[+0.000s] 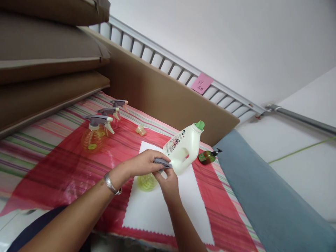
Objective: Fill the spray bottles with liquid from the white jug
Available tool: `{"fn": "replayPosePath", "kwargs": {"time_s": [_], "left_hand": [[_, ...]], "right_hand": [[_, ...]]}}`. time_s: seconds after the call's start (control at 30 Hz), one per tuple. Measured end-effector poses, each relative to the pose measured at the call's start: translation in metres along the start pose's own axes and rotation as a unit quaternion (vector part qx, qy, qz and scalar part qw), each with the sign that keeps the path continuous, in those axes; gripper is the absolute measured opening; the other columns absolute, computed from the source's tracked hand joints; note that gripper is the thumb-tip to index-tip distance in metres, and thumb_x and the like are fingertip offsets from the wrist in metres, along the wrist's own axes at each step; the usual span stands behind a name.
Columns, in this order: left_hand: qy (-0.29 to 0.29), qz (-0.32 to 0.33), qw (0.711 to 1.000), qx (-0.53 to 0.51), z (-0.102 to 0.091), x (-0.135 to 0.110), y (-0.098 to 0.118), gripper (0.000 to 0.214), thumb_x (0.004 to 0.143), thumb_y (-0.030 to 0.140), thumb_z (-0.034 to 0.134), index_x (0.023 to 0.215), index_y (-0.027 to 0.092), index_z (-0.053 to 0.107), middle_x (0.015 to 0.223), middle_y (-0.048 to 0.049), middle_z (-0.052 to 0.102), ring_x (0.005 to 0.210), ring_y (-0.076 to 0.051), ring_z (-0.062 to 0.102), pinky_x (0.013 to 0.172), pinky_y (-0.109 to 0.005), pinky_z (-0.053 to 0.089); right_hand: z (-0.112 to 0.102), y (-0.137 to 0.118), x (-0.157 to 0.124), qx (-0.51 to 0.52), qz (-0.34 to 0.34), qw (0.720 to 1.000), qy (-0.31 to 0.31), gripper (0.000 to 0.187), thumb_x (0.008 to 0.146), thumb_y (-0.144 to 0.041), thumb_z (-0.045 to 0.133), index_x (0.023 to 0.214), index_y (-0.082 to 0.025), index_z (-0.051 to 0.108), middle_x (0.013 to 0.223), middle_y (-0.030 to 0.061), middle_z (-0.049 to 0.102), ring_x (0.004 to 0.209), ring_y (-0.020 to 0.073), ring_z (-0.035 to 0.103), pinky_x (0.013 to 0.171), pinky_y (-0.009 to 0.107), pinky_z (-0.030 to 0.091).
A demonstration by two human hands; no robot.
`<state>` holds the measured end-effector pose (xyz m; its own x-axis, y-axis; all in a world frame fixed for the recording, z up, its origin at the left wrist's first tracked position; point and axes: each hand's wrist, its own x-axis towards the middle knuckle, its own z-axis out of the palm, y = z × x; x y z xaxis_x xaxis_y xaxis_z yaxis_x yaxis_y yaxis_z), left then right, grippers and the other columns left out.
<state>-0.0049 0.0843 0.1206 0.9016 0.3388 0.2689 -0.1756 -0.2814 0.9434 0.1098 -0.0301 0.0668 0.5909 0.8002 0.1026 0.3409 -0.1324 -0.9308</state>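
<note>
My left hand (147, 161), with a silver bracelet at its wrist, has its fingers closed on a grey spray trigger head (163, 163). From the other side my right hand (170, 183) pinches the same spray head. Just under my hands a clear ribbed bottle (146, 182) with a yellow-green tint stands on a white cloth (162, 217) with a zigzag edge. My left hand covers its neck, so I cannot tell whether head and bottle are joined. Right behind my hands is a white jug (193, 141) with a handle, a printed label and a green top.
Several spray bottles with grey trigger heads stand at the left, an orange one (92, 138) nearest. A pale cap (141, 130) lies behind the cloth. A dark green pump bottle (207, 157) is right of the jug. Brown padded panels (52, 45) are stacked at upper left.
</note>
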Motion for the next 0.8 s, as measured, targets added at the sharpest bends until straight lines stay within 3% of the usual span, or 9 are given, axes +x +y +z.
{"fn": "replayPosePath", "kwargs": {"time_s": [0.13,0.3,0.5,0.8], "left_hand": [[-0.005,0.007,1.0,0.002,0.0,-0.001,-0.001,0.031,0.074,0.015,0.054,0.103,0.013,0.064,0.101,-0.0069,0.068,0.092,-0.017,0.062,0.082,-0.027,0.047],[-0.008,0.014,1.0,0.014,0.001,-0.001,-0.003,0.03,0.073,0.015,0.055,0.102,0.014,0.065,0.099,-0.0062,0.069,0.09,-0.018,0.062,0.081,-0.027,0.048],[-0.01,0.022,1.0,0.011,0.0,-0.001,-0.005,0.027,0.075,0.016,0.055,0.1,0.015,0.065,0.095,-0.0043,0.069,0.087,-0.016,0.062,0.078,-0.025,0.048],[0.014,0.0,1.0,-0.011,0.0,-0.002,-0.009,0.029,0.074,0.018,0.056,0.101,0.014,0.065,0.097,-0.0056,0.069,0.089,-0.017,0.062,0.079,-0.027,0.048]], "right_hand": [[0.001,-0.001,0.0,0.087,-0.034,0.994,-0.053,0.044,0.073,-0.037,0.062,0.112,-0.018,0.057,0.112,0.0073,0.064,0.106,0.0262,0.056,0.093,0.041,0.042],[0.002,-0.015,0.002,-0.061,-0.02,0.998,-0.004,0.031,0.067,-0.036,0.067,0.09,-0.016,0.067,0.098,0.009,0.068,0.097,0.0299,0.059,0.087,0.042,0.044],[-0.001,-0.007,-0.002,0.044,-0.037,0.997,-0.056,0.037,0.075,-0.038,0.061,0.107,-0.018,0.061,0.106,0.007,0.066,0.102,0.0261,0.058,0.088,0.039,0.044],[0.0,-0.006,-0.006,-0.051,-0.07,0.996,-0.003,0.034,0.078,-0.035,0.059,0.108,-0.019,0.062,0.107,0.0047,0.065,0.104,0.0249,0.055,0.092,0.036,0.039]]}}
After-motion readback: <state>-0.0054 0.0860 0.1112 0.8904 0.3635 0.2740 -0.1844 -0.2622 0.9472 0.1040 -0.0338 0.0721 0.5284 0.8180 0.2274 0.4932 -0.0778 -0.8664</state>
